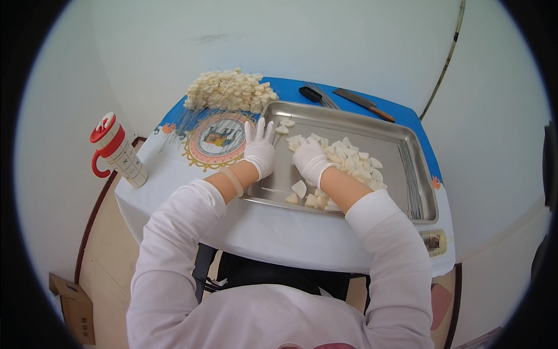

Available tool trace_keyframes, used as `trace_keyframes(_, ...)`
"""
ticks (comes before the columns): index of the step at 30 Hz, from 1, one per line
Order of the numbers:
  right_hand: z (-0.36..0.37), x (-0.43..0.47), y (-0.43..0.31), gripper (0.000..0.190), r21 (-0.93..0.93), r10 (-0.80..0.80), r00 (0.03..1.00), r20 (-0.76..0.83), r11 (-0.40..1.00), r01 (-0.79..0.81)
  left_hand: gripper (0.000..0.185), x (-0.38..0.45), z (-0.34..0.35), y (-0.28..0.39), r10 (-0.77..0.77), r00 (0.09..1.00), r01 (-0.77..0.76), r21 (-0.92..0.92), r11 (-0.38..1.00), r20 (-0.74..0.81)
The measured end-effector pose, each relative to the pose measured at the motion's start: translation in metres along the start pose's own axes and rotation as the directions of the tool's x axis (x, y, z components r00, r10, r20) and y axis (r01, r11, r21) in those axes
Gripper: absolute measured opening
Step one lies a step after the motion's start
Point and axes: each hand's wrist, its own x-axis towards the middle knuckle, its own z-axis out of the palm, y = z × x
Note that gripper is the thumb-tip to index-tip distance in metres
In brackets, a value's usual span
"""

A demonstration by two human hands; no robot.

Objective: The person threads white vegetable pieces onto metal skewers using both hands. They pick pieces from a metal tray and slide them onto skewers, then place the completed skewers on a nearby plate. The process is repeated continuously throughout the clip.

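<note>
A large metal tray (285, 198) holds a heap of pale cut vegetable wedges (348, 157). My gloved left hand (260, 148) is over the tray's left side, its fingers spread; a thin skewer lies beside it, and whether the hand touches it is unclear. My gloved right hand (311, 161) rests at the left side of the heap with its fingers curled down; the fingertips are hidden, so any piece in them cannot be made out. A few wedges (284, 125) lie near the tray's upper left. Metal skewers (409, 181) lie along the tray's right side.
Skewered pale pieces (231, 91) are piled at the table's back left. Behind the tray are more skewers (324, 96), a black-handled object (310, 94) and a cleaver (355, 97) with a wooden handle. A red-lidded tumbler (120, 150) stands at the left edge. Walls stand close around the table.
</note>
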Motion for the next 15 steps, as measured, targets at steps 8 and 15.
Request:
trace_keyframes(8,-0.024,0.017,0.006,0.027,0.101,-0.023,0.975,0.222,0.995,0.001,0.045,0.003,0.005,-0.017,-0.073,0.997,0.074,-0.030,0.997,0.032)
trace_keyframes(15,-0.014,0.029,0.012,0.029,0.711,0.189,0.945,0.268,0.623,-0.326,0.057,0.001,-0.015,-0.036,0.265,0.917,-0.395,-0.587,0.706,-0.299)
